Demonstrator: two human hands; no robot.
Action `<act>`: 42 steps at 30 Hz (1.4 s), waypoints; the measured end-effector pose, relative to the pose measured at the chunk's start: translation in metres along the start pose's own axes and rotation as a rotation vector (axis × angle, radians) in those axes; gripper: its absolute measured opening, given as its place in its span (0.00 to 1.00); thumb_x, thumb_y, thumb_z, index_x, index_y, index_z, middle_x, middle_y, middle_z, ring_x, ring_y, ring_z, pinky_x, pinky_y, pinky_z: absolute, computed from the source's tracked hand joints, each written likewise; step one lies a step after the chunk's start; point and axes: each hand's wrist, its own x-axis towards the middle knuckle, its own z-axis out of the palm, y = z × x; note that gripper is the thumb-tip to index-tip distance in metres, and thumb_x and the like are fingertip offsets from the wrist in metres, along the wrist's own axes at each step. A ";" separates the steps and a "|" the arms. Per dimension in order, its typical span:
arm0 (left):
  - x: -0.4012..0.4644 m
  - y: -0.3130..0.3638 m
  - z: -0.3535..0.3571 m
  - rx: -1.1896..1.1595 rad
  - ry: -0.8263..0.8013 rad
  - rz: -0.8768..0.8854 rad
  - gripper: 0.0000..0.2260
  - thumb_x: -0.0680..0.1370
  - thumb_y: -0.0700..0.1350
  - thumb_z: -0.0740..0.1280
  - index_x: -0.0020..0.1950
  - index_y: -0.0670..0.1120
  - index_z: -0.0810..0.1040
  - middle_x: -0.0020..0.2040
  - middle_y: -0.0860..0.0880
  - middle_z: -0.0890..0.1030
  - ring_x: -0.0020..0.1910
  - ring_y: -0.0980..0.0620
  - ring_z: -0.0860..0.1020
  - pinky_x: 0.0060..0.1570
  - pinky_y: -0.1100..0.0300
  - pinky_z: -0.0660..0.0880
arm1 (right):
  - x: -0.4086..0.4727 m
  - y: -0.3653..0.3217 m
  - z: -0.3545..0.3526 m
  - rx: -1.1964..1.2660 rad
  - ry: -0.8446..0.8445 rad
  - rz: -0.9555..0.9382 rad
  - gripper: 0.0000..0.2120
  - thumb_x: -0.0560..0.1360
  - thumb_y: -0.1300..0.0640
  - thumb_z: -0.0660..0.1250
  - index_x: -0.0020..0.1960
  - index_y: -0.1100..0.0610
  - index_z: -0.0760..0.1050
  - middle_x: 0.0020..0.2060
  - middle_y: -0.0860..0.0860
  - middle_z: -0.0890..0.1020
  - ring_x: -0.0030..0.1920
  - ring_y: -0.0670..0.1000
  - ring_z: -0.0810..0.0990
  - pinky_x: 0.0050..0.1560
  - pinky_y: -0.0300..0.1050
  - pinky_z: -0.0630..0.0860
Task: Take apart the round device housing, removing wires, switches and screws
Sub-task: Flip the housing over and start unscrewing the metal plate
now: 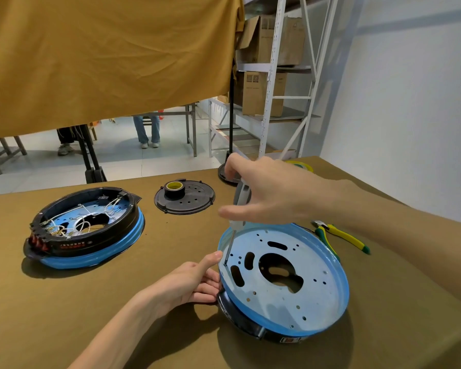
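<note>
A round housing with a blue-filmed metal plate and black rim sits tilted at the lower right. My left hand grips its left edge, the thumb raised along the rim. My right hand holds a screwdriver with a pale handle, its tip set down on the plate near the left rim. A second round housing, with white wires, red switches and a black ring inside a blue rim, lies at the left.
A black round cover with a roll of tape on it lies at the back centre. Yellow-green pliers rest to the right of the near housing. Another black disc and yellow tape sit behind my right hand.
</note>
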 end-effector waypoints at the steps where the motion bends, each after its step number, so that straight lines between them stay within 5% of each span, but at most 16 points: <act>1: 0.000 0.000 0.000 0.000 0.000 -0.001 0.51 0.47 0.79 0.76 0.53 0.40 0.82 0.44 0.43 0.85 0.40 0.50 0.83 0.45 0.58 0.83 | 0.001 -0.001 0.003 -0.130 0.061 0.030 0.22 0.77 0.33 0.64 0.56 0.51 0.68 0.30 0.44 0.71 0.30 0.42 0.70 0.28 0.42 0.63; 3: -0.001 0.000 0.000 -0.002 0.004 0.002 0.50 0.47 0.79 0.76 0.53 0.41 0.83 0.44 0.43 0.85 0.41 0.50 0.83 0.46 0.58 0.83 | 0.004 0.001 0.004 -0.137 0.069 0.076 0.20 0.79 0.35 0.63 0.56 0.52 0.70 0.33 0.43 0.74 0.33 0.42 0.72 0.30 0.43 0.67; 5: -0.002 0.000 0.000 -0.003 0.006 0.001 0.49 0.47 0.79 0.76 0.52 0.41 0.83 0.44 0.43 0.85 0.41 0.50 0.83 0.46 0.58 0.83 | 0.005 0.005 -0.003 0.152 -0.065 0.071 0.14 0.79 0.45 0.69 0.59 0.50 0.71 0.38 0.43 0.79 0.38 0.44 0.79 0.37 0.46 0.76; 8: -0.002 0.000 0.000 -0.003 0.003 0.001 0.48 0.48 0.79 0.76 0.52 0.41 0.83 0.45 0.43 0.85 0.42 0.50 0.83 0.49 0.57 0.83 | 0.003 0.008 -0.015 0.392 -0.245 0.005 0.21 0.74 0.58 0.76 0.61 0.47 0.70 0.48 0.48 0.81 0.47 0.50 0.82 0.46 0.52 0.82; 10: -0.003 0.001 0.000 -0.005 0.002 -0.001 0.49 0.48 0.79 0.76 0.52 0.41 0.82 0.44 0.43 0.85 0.41 0.50 0.83 0.49 0.57 0.83 | 0.002 0.004 -0.009 0.291 -0.198 -0.014 0.22 0.74 0.51 0.76 0.61 0.47 0.69 0.45 0.47 0.78 0.44 0.49 0.80 0.40 0.50 0.79; 13: -0.005 0.003 0.002 -0.007 0.007 -0.002 0.50 0.46 0.79 0.76 0.52 0.41 0.82 0.43 0.44 0.84 0.39 0.50 0.82 0.49 0.56 0.83 | 0.006 0.000 0.003 -0.137 0.030 0.032 0.21 0.78 0.34 0.64 0.56 0.51 0.68 0.34 0.44 0.73 0.33 0.43 0.71 0.30 0.42 0.64; 17: -0.008 0.004 0.003 -0.017 0.000 0.011 0.44 0.52 0.77 0.74 0.51 0.41 0.82 0.42 0.44 0.84 0.39 0.51 0.82 0.51 0.56 0.82 | 0.011 0.007 -0.005 0.197 -0.115 0.070 0.13 0.78 0.48 0.71 0.59 0.49 0.71 0.41 0.45 0.82 0.38 0.43 0.79 0.35 0.41 0.75; 20: -0.009 0.005 0.003 -0.027 0.004 0.003 0.41 0.57 0.75 0.72 0.51 0.41 0.82 0.43 0.44 0.83 0.40 0.51 0.81 0.54 0.54 0.81 | 0.011 0.009 -0.015 0.389 -0.262 0.015 0.22 0.73 0.56 0.77 0.61 0.48 0.70 0.48 0.48 0.83 0.47 0.49 0.83 0.44 0.49 0.81; 22: -0.009 0.005 0.003 -0.029 0.003 -0.004 0.40 0.57 0.75 0.72 0.51 0.41 0.82 0.43 0.44 0.84 0.40 0.50 0.82 0.55 0.54 0.81 | 0.010 0.006 -0.011 0.239 -0.214 -0.003 0.21 0.73 0.47 0.76 0.60 0.48 0.70 0.43 0.45 0.80 0.42 0.46 0.80 0.38 0.46 0.76; 25: -0.011 0.006 0.004 -0.026 0.005 0.000 0.40 0.58 0.75 0.71 0.51 0.41 0.82 0.43 0.44 0.84 0.40 0.51 0.82 0.51 0.57 0.82 | 0.014 0.002 -0.001 -0.150 -0.024 0.069 0.24 0.76 0.29 0.62 0.54 0.50 0.71 0.35 0.45 0.77 0.35 0.46 0.76 0.32 0.44 0.70; 29: -0.012 0.007 0.005 -0.034 0.005 -0.001 0.40 0.58 0.74 0.71 0.51 0.41 0.81 0.43 0.44 0.83 0.40 0.51 0.81 0.50 0.57 0.82 | 0.017 0.006 -0.002 0.167 -0.092 0.073 0.14 0.77 0.43 0.72 0.56 0.49 0.74 0.45 0.46 0.80 0.42 0.47 0.80 0.39 0.43 0.76; 32: -0.011 0.007 0.005 -0.033 0.009 0.004 0.39 0.58 0.74 0.71 0.51 0.42 0.81 0.42 0.44 0.83 0.40 0.51 0.81 0.50 0.57 0.82 | 0.014 0.009 -0.016 0.340 -0.272 -0.009 0.21 0.73 0.54 0.77 0.61 0.46 0.71 0.49 0.47 0.81 0.46 0.49 0.82 0.43 0.48 0.80; 34: -0.011 0.007 0.005 -0.034 0.009 0.005 0.39 0.57 0.74 0.71 0.50 0.42 0.81 0.42 0.45 0.83 0.39 0.51 0.81 0.50 0.57 0.82 | 0.013 0.006 -0.013 0.243 -0.256 -0.004 0.22 0.73 0.48 0.76 0.61 0.46 0.70 0.42 0.46 0.80 0.41 0.47 0.81 0.37 0.49 0.77; 36: -0.011 0.007 0.004 -0.034 0.007 0.007 0.39 0.57 0.74 0.72 0.50 0.42 0.81 0.42 0.45 0.83 0.39 0.51 0.82 0.49 0.58 0.82 | 0.013 0.002 -0.004 -0.027 -0.089 0.028 0.23 0.76 0.35 0.68 0.59 0.50 0.66 0.34 0.45 0.76 0.33 0.45 0.76 0.30 0.44 0.69; 38: -0.011 0.006 0.003 -0.038 0.001 0.011 0.39 0.58 0.74 0.72 0.51 0.42 0.81 0.42 0.45 0.84 0.39 0.51 0.82 0.48 0.58 0.83 | 0.014 0.000 0.003 -0.206 0.029 0.029 0.23 0.79 0.32 0.61 0.56 0.50 0.62 0.32 0.45 0.75 0.31 0.44 0.73 0.28 0.42 0.65; 42: -0.009 0.005 0.003 -0.031 0.003 0.011 0.41 0.58 0.75 0.72 0.53 0.41 0.82 0.44 0.44 0.85 0.41 0.51 0.83 0.48 0.58 0.82 | 0.014 0.006 -0.005 0.251 -0.187 0.038 0.21 0.78 0.47 0.71 0.63 0.48 0.62 0.43 0.51 0.82 0.40 0.53 0.81 0.37 0.49 0.77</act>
